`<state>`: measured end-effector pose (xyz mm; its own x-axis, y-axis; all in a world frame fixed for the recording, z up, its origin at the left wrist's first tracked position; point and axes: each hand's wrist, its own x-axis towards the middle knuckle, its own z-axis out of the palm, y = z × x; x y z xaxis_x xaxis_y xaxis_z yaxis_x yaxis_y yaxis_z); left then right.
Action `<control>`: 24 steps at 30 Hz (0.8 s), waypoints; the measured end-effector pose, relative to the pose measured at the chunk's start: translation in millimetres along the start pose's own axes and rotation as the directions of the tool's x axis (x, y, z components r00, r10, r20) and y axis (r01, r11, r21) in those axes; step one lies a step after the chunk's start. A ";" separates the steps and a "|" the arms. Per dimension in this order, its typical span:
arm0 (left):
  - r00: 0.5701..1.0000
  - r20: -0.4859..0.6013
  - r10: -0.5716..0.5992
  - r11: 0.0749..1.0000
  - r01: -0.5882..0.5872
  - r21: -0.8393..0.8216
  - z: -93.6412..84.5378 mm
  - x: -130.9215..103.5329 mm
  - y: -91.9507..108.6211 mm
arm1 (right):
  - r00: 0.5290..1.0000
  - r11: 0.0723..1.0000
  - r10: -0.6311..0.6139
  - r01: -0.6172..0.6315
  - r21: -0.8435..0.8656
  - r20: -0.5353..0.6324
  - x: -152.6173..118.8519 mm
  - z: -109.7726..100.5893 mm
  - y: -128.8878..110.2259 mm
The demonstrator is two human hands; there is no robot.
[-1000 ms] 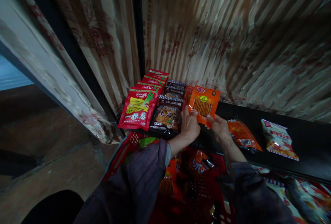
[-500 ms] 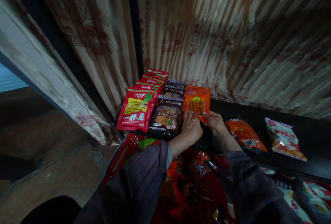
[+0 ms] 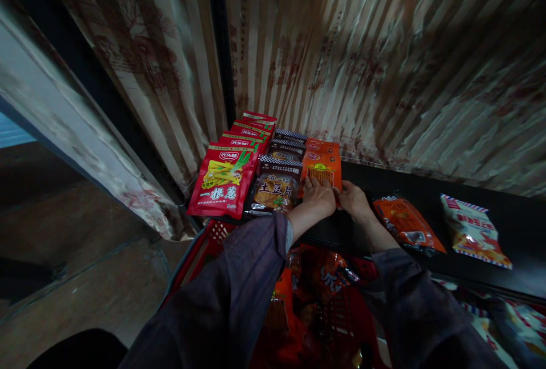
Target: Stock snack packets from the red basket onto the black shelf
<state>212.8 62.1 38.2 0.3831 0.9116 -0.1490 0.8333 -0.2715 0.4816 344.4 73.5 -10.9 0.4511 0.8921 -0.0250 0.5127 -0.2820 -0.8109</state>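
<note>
Here, the left hand (image 3: 318, 197) lies over the orange packet's (image 3: 328, 156) six o'clock end, fingers loosely spread. The right hand (image 3: 355, 201), half curled, touches its four o'clock corner; whether it pinches, I cannot tell. Black packets (image 3: 275, 193) crowd nine o'clock. At three, bare shelf (image 3: 362, 178) reaches a bag (image 3: 407, 221); the curtain (image 3: 298, 45) bounds twelve.

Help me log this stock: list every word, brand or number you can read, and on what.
"一根葱": front red packet
"光头" plus an unclear character: its oval logo
"土豆片": front dark packet
"滇二娃", probably: same packet, above that
Too small or blurred: everything else, including the orange packet beside these, the orange-and-black packet, the white packet, basket packets and curtain.
</note>
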 end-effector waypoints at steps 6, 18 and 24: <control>0.999 -0.013 -0.030 1.000 0.030 -0.004 8.4 7.0 -1.2 | 0.983 0.848 -0.173 0.117 -0.517 -0.062 -2.6 -2.8 0.6; 0.999 -0.005 0.032 0.995 -0.031 0.092 13.0 7.1 -6.0 | 0.848 0.664 -0.529 0.388 -0.640 -0.036 -18.6 3.5 -5.5; 0.996 0.002 0.091 0.989 -0.090 0.114 -2.4 -3.1 -4.7 | 0.848 0.808 -0.524 0.469 -0.358 -0.071 5.7 13.6 -16.7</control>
<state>206.7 61.2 38.5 0.4580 0.8825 -0.1067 0.8353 -0.3862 0.3913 328.5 88.1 -5.4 0.1659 0.8797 0.4457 0.8869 0.0645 -0.4575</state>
